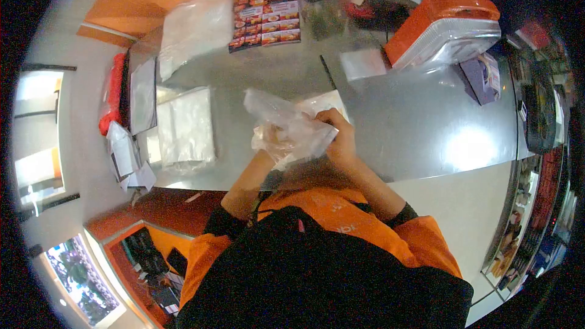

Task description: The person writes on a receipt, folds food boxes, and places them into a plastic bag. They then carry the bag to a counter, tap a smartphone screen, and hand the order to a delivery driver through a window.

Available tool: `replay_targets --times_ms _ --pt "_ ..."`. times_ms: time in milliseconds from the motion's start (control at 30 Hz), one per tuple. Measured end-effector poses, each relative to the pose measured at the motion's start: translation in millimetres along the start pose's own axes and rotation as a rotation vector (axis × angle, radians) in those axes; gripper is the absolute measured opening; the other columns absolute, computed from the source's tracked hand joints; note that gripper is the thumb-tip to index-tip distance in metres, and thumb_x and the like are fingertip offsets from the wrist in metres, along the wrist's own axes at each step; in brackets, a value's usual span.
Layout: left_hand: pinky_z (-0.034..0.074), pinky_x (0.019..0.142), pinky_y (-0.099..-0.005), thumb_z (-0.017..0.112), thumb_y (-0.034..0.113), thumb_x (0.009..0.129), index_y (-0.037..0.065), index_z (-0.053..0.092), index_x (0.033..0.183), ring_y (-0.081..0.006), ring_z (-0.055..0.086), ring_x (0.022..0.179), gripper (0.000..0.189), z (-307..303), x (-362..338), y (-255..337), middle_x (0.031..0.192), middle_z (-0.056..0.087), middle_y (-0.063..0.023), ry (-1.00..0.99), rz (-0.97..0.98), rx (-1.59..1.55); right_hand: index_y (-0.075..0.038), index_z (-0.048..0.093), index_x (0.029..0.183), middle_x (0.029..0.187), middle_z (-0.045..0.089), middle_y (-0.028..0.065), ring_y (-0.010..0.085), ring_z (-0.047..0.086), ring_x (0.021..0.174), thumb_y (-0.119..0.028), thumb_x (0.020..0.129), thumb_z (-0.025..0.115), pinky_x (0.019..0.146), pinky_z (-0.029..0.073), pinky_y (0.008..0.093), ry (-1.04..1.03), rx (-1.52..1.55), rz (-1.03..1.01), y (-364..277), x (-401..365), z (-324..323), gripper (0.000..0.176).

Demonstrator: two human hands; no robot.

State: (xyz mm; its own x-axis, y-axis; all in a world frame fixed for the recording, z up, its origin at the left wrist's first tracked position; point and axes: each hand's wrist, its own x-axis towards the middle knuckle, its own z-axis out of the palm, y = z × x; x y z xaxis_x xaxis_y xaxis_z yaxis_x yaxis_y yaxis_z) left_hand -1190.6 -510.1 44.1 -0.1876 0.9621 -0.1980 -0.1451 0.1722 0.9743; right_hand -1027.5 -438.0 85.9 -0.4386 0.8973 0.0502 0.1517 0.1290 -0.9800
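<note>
A thin translucent plastic bag [286,123] is bunched up over the counter, close in front of my body. My right hand [336,133] pinches its right side, fingers curled in. Crumpled film covers my left hand [268,139], which sits inside or behind the bag with its fingers hidden. Just beyond the bag, a white sheet [332,102] lies on the metal counter [408,128], partly covered by the bag and my right hand.
Left of my hands lies a stack of clear bags [187,125], with another stack [198,27] farther back. Colourful printed menus [265,15] lie at the back. An orange box [442,21] with clear plastic stands back right, near a purple card holder [481,79].
</note>
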Motion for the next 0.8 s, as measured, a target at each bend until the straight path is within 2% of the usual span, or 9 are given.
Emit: replay_targets --times_ms 67,133,200,300,400,500,600,700,800 --pt "0.048 0.082 -0.0336 0.074 0.014 0.065 0.006 0.056 0.106 -0.0203 0.056 0.095 0.046 2 5 -19 0.104 0.058 -0.0064 0.050 0.103 0.100 -0.002 0.057 0.085 0.084 0.059 0.0121 0.0229 0.059 0.078 0.002 0.070 0.061 0.068 0.046 0.0292 -0.022 0.015 -0.009 0 3 -3 0.016" --pt "0.047 0.077 -0.0331 0.073 0.021 0.067 0.007 0.059 0.099 -0.0185 0.056 0.088 0.038 26 10 28 0.097 0.060 -0.0051 0.056 0.088 0.558 -0.002 0.058 0.084 0.084 0.059 0.0121 0.0212 0.059 0.078 0.000 0.070 0.062 0.068 0.045 0.0289 -0.024 0.001 -0.014 5 6 -4 0.014" --pt "0.046 0.072 -0.0332 0.072 0.025 0.067 0.008 0.061 0.095 -0.0176 0.057 0.082 0.034 32 13 33 0.091 0.062 -0.0044 0.063 0.095 0.710 -0.002 0.058 0.084 0.085 0.060 0.0128 0.0211 0.059 0.080 0.001 0.071 0.061 0.069 0.046 0.0300 -0.008 -0.040 -0.013 10 5 -3 0.014" --pt "0.046 0.073 -0.0336 0.071 0.025 0.068 0.008 0.060 0.096 -0.0180 0.057 0.083 0.034 31 10 25 0.092 0.061 -0.0051 0.060 0.080 0.812 -0.002 0.058 0.085 0.085 0.060 0.0114 0.0199 0.059 0.080 0.002 0.071 0.061 0.070 0.046 0.0305 -0.036 -0.189 -0.225 2 4 -9 0.015" --pt "0.046 0.074 -0.0340 0.070 0.024 0.070 0.009 0.060 0.097 -0.0184 0.056 0.084 0.033 27 9 16 0.093 0.061 -0.0057 0.058 0.070 0.841 -0.001 0.057 0.083 0.082 0.059 0.0134 0.0268 0.058 0.078 -0.003 0.068 0.064 0.072 0.046 0.0329 0.014 -0.104 -0.119 -5 6 -7 0.016" --pt "0.045 0.075 -0.0343 0.069 0.024 0.071 0.009 0.059 0.098 -0.0187 0.056 0.085 0.033 25 9 13 0.093 0.061 -0.0063 0.069 0.069 0.860 -0.002 0.056 0.080 0.081 0.060 0.0108 0.0217 0.058 0.077 -0.002 0.071 0.062 0.071 0.047 0.0309 0.075 0.285 0.008 14 15 -6 0.010" --pt "0.045 0.076 -0.0347 0.067 0.023 0.072 0.009 0.059 0.100 -0.0191 0.056 0.086 0.032 26 7 10 0.094 0.060 -0.0070 0.076 0.068 0.871 -0.003 0.055 0.078 0.077 0.059 0.0077 0.0183 0.057 0.074 0.004 0.072 0.057 0.068 0.048 0.0297 0.087 0.710 0.415 27 19 -7 0.009" --pt "0.045 0.077 -0.0351 0.066 0.023 0.073 0.009 0.058 0.101 -0.0195 0.056 0.087 0.032 31 4 4 0.095 0.060 -0.0076 0.094 0.057 0.894 -0.006 0.058 0.093 0.088 0.062 0.0071 0.0180 0.058 0.084 -0.006 0.079 0.056 0.071 0.049 0.0306 -0.107 0.749 0.484 72 19 -18 0.014" --pt "0.045 0.078 -0.0355 0.065 0.022 0.074 0.009 0.058 0.102 -0.0199 0.056 0.088 0.031 54 5 -4 0.096 0.059 -0.0083 0.154 0.053 0.923 -0.006 0.057 0.094 0.089 0.060 0.0065 0.0178 0.057 0.085 -0.009 0.078 0.057 0.072 0.047 0.0305 -0.222 0.672 0.504 70 13 -27 0.016"
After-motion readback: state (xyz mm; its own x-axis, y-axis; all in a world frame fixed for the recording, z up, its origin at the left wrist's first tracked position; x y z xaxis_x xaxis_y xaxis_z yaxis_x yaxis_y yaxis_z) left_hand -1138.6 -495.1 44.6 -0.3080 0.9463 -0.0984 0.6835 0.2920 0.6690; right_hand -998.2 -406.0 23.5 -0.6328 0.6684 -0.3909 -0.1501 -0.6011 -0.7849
